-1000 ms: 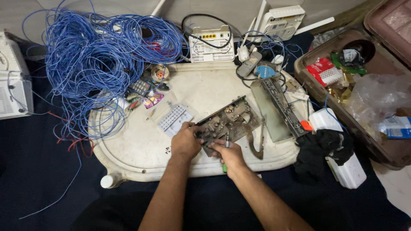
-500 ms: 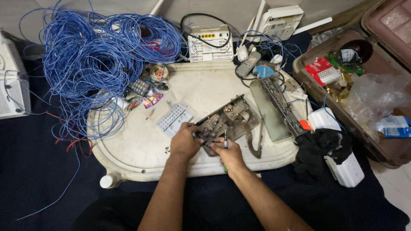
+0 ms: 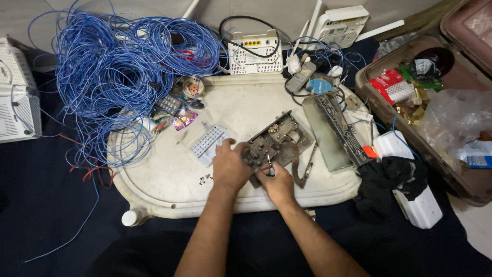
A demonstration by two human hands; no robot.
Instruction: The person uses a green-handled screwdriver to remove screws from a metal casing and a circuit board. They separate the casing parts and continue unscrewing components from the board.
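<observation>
A rusty metal lock mechanism (image 3: 281, 138) lies open on a white plastic tray (image 3: 169, 179). My left hand (image 3: 230, 165) grips its near left edge and holds it down. My right hand (image 3: 278, 183) pinches a thin metal tool (image 3: 269, 165) whose tip is set into the lock's lower part. A loose bent metal strip (image 3: 306, 166) lies just right of the lock. A long grey lock cover plate (image 3: 333, 131) lies farther right on the tray.
A big tangle of blue wire (image 3: 123, 77) covers the tray's left and the dark cloth. Two white routers (image 3: 254, 51) stand at the back. A clear blister card (image 3: 207, 143) lies left of my hands. A brown case (image 3: 435, 102) of odds and ends stands at the right.
Both hands have stayed on the lock; the right hand has shifted slightly with its tool. The lock has barely moved.
</observation>
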